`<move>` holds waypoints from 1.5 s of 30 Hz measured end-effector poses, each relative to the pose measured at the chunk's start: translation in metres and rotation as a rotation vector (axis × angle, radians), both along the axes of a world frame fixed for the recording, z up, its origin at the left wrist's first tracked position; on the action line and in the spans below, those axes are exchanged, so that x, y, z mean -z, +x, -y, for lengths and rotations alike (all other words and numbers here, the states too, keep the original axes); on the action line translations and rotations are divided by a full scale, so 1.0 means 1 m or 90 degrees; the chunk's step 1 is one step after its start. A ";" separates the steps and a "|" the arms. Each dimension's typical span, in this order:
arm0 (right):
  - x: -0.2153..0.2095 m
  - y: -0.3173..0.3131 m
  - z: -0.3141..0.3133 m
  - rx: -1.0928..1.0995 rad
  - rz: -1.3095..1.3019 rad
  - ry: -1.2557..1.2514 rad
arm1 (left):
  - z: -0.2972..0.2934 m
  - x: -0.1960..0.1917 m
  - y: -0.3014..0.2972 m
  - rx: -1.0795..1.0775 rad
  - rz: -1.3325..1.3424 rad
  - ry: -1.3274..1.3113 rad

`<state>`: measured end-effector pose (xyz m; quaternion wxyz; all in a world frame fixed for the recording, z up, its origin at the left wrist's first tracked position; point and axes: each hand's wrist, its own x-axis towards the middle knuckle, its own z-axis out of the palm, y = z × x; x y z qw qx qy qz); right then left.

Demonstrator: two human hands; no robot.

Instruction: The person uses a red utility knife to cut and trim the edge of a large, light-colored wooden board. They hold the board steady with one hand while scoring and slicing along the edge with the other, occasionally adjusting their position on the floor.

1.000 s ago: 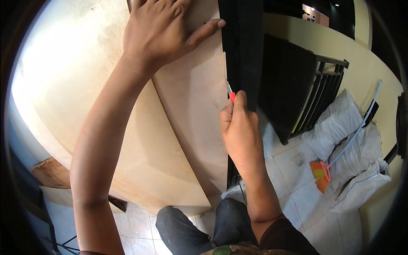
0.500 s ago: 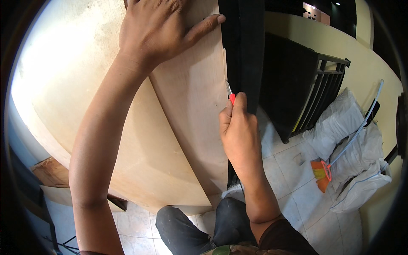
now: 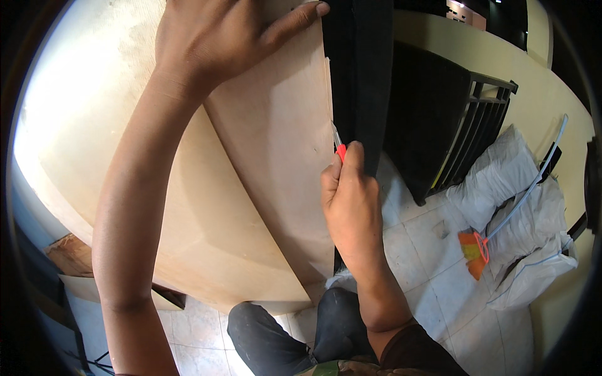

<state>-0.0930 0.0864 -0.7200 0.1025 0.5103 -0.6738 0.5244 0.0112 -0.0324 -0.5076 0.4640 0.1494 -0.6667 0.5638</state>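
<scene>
My right hand [image 3: 354,200] is closed around a red-handled utility knife [image 3: 341,151]. Its thin blade points away from me and meets the right edge of a pale plywood strip [image 3: 269,138]. A thin raised sliver of wood [image 3: 328,75] runs along that edge, farther up than the blade. My left hand [image 3: 210,37] lies spread on the plywood near the top of the view, its thumb stretched toward the edge; the other fingertips are out of frame. Under my left forearm, a larger plywood sheet [image 3: 207,232] borders the strip.
Right of the plywood runs a black upright panel [image 3: 370,75]. Beyond it stands a black barred metal frame [image 3: 483,125] by a cream wall. White sacks [image 3: 501,175] and a blue-handled broom [image 3: 527,194] sit at the right on the tiled floor [image 3: 407,257]. My knees are below the plywood.
The knife and my right hand have slid a little toward me along the plywood edge. The plywood and my left hand on it appear slightly higher in view.
</scene>
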 end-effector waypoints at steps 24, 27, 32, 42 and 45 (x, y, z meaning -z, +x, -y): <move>-0.058 -0.051 0.033 -0.389 0.369 -0.265 | -0.024 0.001 -0.006 -0.044 0.010 0.073; -0.061 -0.045 0.035 -0.403 0.392 -0.323 | -0.027 0.000 -0.006 -0.043 0.012 0.080; -0.067 -0.058 0.035 -0.535 0.578 -0.264 | -0.024 0.000 -0.005 -0.058 0.007 0.071; -0.076 -0.062 0.027 -0.518 0.632 -0.176 | -0.028 -0.004 -0.004 -0.018 0.023 0.081; -0.063 -0.054 0.033 -0.514 0.565 -0.274 | -0.013 -0.005 -0.006 0.065 0.047 0.015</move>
